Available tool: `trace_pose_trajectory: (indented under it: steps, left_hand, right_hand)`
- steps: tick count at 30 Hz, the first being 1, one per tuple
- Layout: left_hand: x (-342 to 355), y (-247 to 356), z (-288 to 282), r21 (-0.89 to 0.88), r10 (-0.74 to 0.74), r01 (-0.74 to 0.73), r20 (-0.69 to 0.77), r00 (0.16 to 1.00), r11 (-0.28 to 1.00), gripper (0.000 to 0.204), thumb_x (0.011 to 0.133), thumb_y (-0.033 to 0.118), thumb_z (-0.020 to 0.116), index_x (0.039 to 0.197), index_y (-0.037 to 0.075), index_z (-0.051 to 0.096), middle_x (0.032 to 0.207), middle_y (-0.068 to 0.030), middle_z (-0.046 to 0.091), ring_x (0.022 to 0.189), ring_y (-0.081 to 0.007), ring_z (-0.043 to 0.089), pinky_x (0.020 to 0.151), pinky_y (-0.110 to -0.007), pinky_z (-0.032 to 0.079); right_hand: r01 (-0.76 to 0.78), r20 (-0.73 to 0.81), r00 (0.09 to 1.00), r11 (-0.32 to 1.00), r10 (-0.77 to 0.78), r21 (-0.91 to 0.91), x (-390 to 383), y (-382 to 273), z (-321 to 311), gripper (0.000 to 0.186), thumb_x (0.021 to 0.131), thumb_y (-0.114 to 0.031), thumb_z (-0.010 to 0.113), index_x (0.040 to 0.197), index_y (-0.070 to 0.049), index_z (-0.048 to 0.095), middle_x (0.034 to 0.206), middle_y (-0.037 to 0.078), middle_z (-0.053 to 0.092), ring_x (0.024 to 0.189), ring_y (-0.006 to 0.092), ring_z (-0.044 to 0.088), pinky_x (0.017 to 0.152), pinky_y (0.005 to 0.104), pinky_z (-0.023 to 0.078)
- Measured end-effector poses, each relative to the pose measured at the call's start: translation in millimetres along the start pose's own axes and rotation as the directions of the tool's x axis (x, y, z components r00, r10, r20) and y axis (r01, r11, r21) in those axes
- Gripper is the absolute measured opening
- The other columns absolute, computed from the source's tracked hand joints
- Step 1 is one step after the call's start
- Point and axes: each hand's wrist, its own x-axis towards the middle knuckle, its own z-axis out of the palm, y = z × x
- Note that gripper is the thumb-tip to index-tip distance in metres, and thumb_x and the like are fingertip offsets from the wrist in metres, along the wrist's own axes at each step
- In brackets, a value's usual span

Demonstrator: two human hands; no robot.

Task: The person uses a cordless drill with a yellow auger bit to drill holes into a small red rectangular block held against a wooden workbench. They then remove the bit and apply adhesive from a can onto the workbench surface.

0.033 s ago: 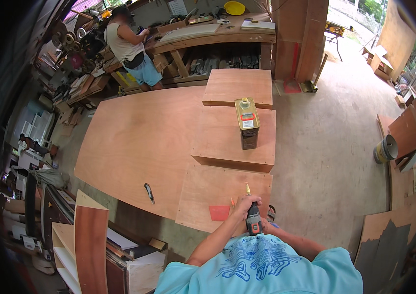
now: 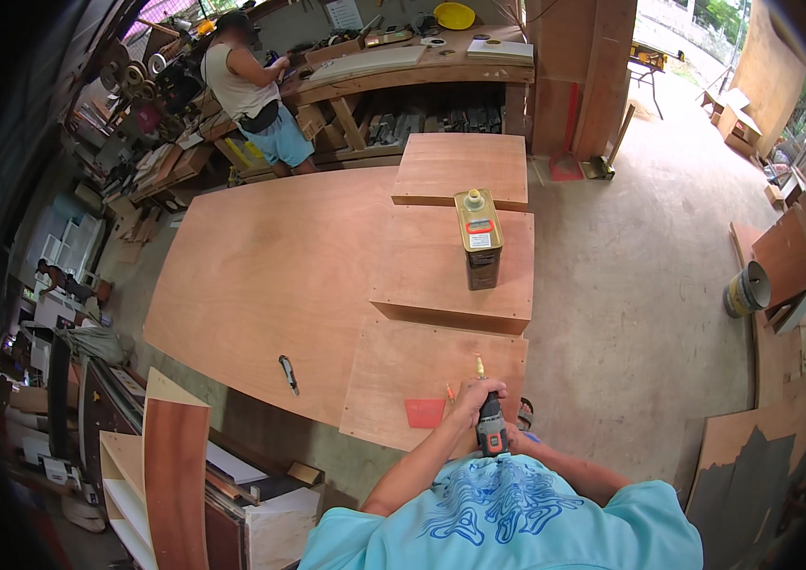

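A black power drill [image 2: 491, 429] with an orange mark stands between my hands, close to my shirt. My left hand [image 2: 475, 397] is closed around its front end. My right hand [image 2: 518, 439] is at the drill's rear, partly hidden behind it; the fingers seem wrapped around the handle. A brass-coloured bit [image 2: 480, 365] points away from me over the nearest wooden box [image 2: 384, 380]. On that box, beside my left forearm, lie a flat red plastic piece [image 2: 425, 413] and a small orange-tipped item [image 2: 450, 390], perhaps a pencil. Farther left, a utility knife [image 2: 289, 374] rests on a large plywood sheet [image 2: 260, 275].
A tall metal can [image 2: 481, 249] stands on the middle wooden box [image 2: 412, 266]; another box [image 2: 460, 166] lies beyond it. A co-worker [image 2: 256, 90] stands at the far workbench [image 2: 412, 74]. To the right is a bucket [image 2: 747, 289]; shelving [image 2: 175, 475] stands near left.
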Motion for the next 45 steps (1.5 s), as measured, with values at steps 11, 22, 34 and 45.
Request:
trace_pose_trajectory:
  steps: [11,22,34,45]
  left_hand:
    - [-15,-5,3,0.003,0.092,-0.092,-0.048,0.995,0.996,0.013,0.080,0.010,0.067,0.078,-0.002,0.066,0.069,-0.0102,0.066,0.057,-0.0191,0.064,0.051,-0.032,0.053]
    - [-16,-12,3,-0.045,0.134,-0.132,0.024,0.991,0.990,0.022,0.086,0.025,0.071,0.087,0.004,0.064,0.078,-0.0062,0.066,0.068,-0.0148,0.065,0.063,-0.029,0.053]
    - [-103,-26,-6,0.531,0.212,-0.190,0.020,0.977,0.826,0.046,0.077,0.041,0.079,0.103,0.005,0.068,0.092,-0.0113,0.072,0.082,-0.0176,0.069,0.072,-0.034,0.054]
    - [-112,-18,7,0.469,0.198,-0.089,-0.190,0.961,0.879,0.057,0.070,0.034,0.087,0.110,-0.002,0.066,0.099,-0.0117,0.073,0.086,-0.0159,0.070,0.077,-0.031,0.055]
  right_hand:
    - [-0.016,0.020,0.999,0.842,0.032,-0.539,-9,-8,-1,0.067,0.083,-0.022,0.076,0.140,-0.011,0.042,0.116,0.000,0.059,0.106,0.0113,0.056,0.091,0.0298,0.047]
    - [0.055,0.086,0.996,0.876,-0.016,-0.479,-1,-5,-13,0.054,0.093,-0.030,0.067,0.139,-0.012,0.044,0.119,-0.001,0.058,0.108,0.0109,0.057,0.092,0.0303,0.047]
    - [-0.242,-0.039,0.968,0.880,0.248,-0.409,-1,-25,3,0.114,0.069,-0.090,0.049,0.140,-0.001,0.044,0.129,0.008,0.057,0.118,0.0180,0.056,0.098,0.0351,0.047]
    - [-0.153,0.052,0.985,0.974,0.164,-0.166,-8,3,-12,0.116,0.069,-0.086,0.056,0.145,0.001,0.038,0.136,0.011,0.053,0.123,0.0194,0.055,0.100,0.0360,0.047]
